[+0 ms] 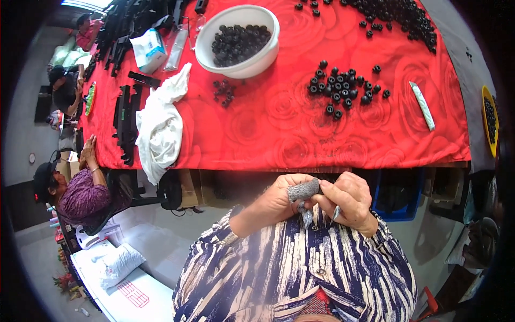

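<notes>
In front of my chest, just off the table's near edge, my two hands meet. My left hand [281, 196] is closed, with a rough grey wrap [303, 190] around or along its thumb. Pinched between the hands is a small dark part [319, 185], mostly hidden by fingers. My right hand [348, 199] is closed against it, and a thin silvery pointed piece [336, 213] sticks out below its fingers. Under the left fingers shows a shiny grey tip [307, 217]; what it belongs to is unclear.
On the red tablecloth [252, 139] lie loose black round knobs [338, 88], a white bowl [238, 70] of knobs, a white cloth [161, 123], black strips [126, 118] and a pale wrapped stick [422, 106]. A blue crate [397, 214] stands beneath. At left sits another person [86, 196].
</notes>
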The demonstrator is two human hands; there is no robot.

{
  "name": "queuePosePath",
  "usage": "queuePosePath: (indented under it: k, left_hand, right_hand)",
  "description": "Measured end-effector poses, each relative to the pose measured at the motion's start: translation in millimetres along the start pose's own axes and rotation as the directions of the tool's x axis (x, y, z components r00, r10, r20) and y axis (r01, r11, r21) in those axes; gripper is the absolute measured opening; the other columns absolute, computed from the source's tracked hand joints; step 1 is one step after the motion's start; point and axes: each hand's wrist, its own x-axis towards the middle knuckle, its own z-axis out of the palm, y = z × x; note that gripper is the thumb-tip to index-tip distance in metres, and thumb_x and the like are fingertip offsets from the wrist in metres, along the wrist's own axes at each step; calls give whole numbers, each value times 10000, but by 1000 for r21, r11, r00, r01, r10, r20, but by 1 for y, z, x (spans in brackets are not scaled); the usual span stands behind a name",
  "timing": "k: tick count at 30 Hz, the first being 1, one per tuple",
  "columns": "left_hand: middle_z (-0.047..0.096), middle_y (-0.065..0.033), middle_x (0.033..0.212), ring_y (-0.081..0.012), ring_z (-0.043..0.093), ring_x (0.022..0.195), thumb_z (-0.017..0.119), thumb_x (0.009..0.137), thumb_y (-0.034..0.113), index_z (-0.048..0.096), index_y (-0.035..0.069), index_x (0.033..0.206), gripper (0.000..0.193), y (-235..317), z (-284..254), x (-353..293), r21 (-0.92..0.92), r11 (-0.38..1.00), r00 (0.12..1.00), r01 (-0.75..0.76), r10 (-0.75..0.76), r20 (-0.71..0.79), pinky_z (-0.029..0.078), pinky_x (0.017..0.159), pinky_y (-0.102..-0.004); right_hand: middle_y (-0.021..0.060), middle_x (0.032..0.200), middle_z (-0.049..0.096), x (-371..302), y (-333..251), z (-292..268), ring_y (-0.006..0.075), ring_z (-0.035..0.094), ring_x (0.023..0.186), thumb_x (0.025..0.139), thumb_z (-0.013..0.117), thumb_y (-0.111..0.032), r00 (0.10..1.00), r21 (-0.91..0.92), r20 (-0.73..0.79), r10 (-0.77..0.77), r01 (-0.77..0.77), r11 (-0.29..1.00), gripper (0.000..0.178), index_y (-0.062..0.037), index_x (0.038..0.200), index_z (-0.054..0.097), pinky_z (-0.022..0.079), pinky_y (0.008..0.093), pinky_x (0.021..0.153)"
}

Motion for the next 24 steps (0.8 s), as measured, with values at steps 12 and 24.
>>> queuePosePath:
  k: [12, 24]
  left_hand:
    - [627, -30, 984, -73, 581, 868, 711, 800, 114, 574, -12, 1118, 368, 6, 2, 4, 129, 989, 997, -75, 71, 31, 466, 726, -215]
    - [640, -38, 808, -75, 586, 675, 595, 880, 131, 629, -6, 1022, 200, 11, 2, 2, 116, 993, 999, 39, -43, 27, 460, 599, -187]
  right_hand:
    - [57, 614, 515, 6, 0, -6, 178, 480, 465, 668, 764, -39, 999, -8, -9, 43, -44, 999, 284, 34, 904, 625, 377, 302, 424]
    - [63, 579, 521, 6, 3, -1, 182, 504, 447, 669, 777, -54, 995, 223, 1, 103, -101, 970, 278, 17, 896, 633, 370, 296, 405]
